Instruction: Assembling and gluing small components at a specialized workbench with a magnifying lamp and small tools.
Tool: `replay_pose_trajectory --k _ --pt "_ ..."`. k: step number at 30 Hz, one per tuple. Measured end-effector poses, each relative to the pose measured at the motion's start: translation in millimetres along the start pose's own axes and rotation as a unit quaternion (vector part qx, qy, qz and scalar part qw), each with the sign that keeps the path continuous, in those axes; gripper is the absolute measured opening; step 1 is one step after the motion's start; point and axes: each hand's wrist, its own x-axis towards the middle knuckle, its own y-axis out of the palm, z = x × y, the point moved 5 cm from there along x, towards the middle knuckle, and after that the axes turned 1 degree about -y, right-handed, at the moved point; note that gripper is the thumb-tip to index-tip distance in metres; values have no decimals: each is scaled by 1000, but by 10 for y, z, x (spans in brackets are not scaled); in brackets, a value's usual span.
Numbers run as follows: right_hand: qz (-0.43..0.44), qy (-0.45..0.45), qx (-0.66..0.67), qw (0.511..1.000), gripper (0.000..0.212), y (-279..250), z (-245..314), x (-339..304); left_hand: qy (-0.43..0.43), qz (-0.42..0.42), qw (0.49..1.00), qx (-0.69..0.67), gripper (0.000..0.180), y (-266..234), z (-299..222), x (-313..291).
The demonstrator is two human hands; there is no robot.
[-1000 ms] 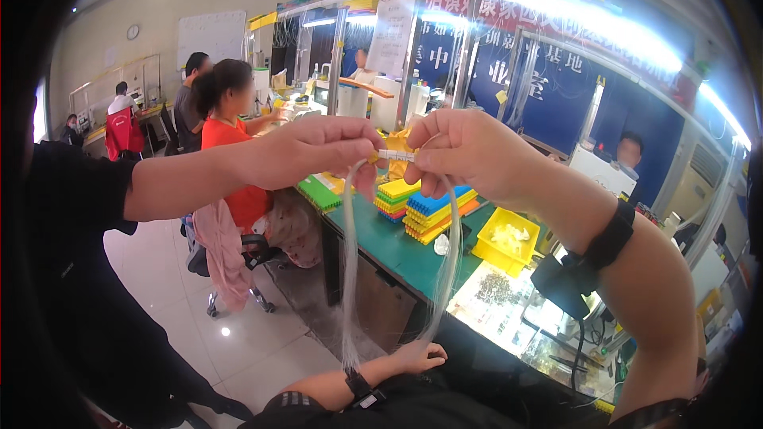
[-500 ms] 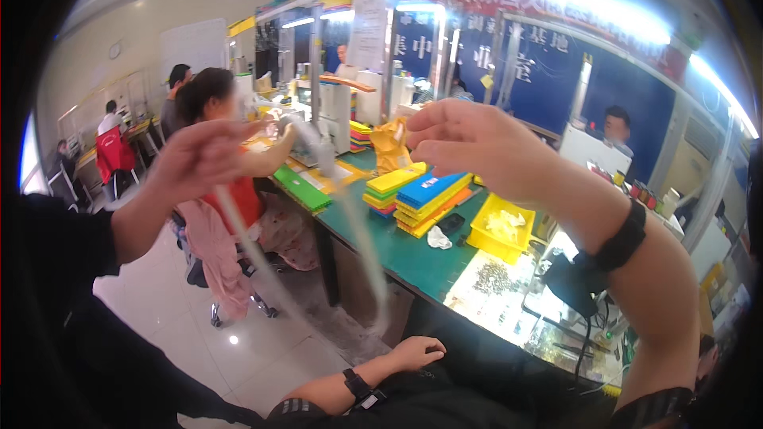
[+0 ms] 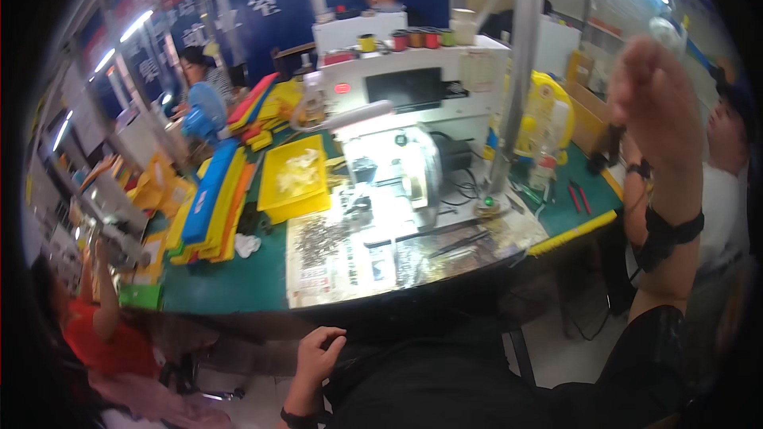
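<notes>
My left hand (image 3: 318,355) rests low in front of me beside my black clothing, below the near edge of the green table (image 3: 222,290). Its fingers are loosely bent with a gap to the thumb, and nothing shows in them. Raised at the far right is my right hand (image 3: 660,107), with a black band round the wrist. Motion smears its fingers, and I see nothing held. Nearest to it are a cardboard box (image 3: 586,117) and a clear bottle (image 3: 548,151). A lit work machine (image 3: 413,171) stands on the table ahead, between stacked foam strips and the bottle.
Stacked coloured strips (image 3: 208,199) and a yellow bin (image 3: 269,206) of white scraps stand left. Small dark parts (image 3: 318,238) lie on paper. Red-handled pliers (image 3: 579,197) lie right, near a metal post (image 3: 520,71). People sit at left, right and behind the machine.
My view has turned right toward the machine. My right hand is still raised, now at the far right. Another person's hand with a whitish strap has left the view.
</notes>
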Motion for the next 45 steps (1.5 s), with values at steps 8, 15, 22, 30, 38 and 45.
replay_pose_trajectory --k 8,15,22,30,38,45 --pt "-160 24 32 986 34 -749 -138 -1344 143 54 988 31 11 228 -828 423" --pt "-344 259 98 897 13 -462 -1492 -2399 161 12 987 1 10 246 -829 745" --pt "-336 377 9 863 13 107 -2207 -2872 108 -23 993 -30 11 258 -424 1163" --pt "-312 365 8 877 11 231 -2161 -2368 59 5 998 -25 13 392 -130 1274" --pt "-239 321 28 916 9 937 -2025 -1950 140 45 988 -46 11 224 -603 1340" --pt "81 265 -16 961 13 2051 -1999 -1344 101 -35 989 -103 10 -256 -287 1272"
